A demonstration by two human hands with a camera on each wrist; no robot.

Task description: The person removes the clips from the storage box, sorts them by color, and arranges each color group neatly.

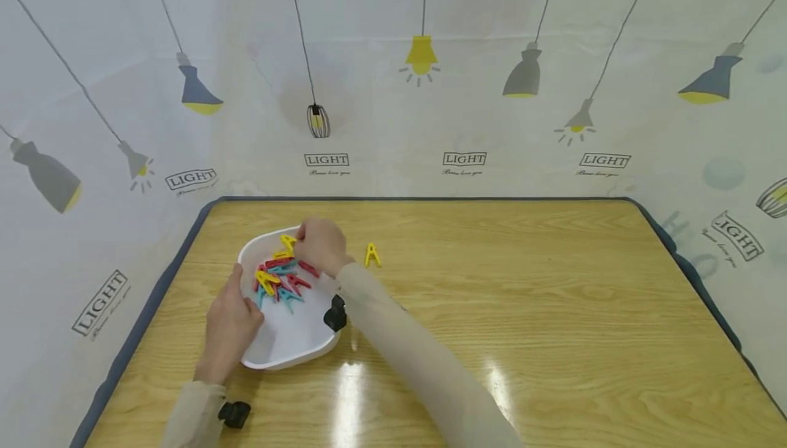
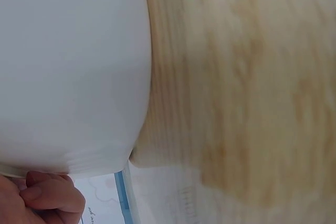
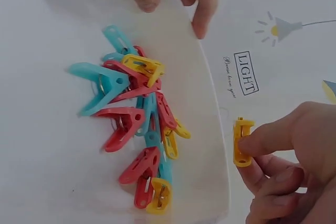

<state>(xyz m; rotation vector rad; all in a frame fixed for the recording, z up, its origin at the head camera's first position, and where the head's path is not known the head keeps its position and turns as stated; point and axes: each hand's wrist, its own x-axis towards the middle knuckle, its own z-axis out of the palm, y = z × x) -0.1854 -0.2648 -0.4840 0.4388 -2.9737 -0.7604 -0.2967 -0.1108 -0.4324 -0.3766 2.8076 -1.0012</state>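
Observation:
My left hand (image 1: 230,322) grips the left rim of a white plastic basin (image 1: 292,339), thumb inside and fingers outside. In the left wrist view the basin's outer wall (image 2: 73,66) fills much of the picture. Red, blue and yellow clothespins (image 3: 123,124) lie heaped against one side of the basin. My right hand (image 1: 322,246) is over the far part of the basin. Between its thumb and fingers it pinches a yellow clothespin (image 3: 242,142), which appears by the rim in the right wrist view.
One more yellow clothespin (image 1: 371,255) lies on the wooden table (image 1: 522,284), to the right of the basin. A dark-edged white sheet (image 1: 393,113) printed with lamps rises behind the table and at both sides.

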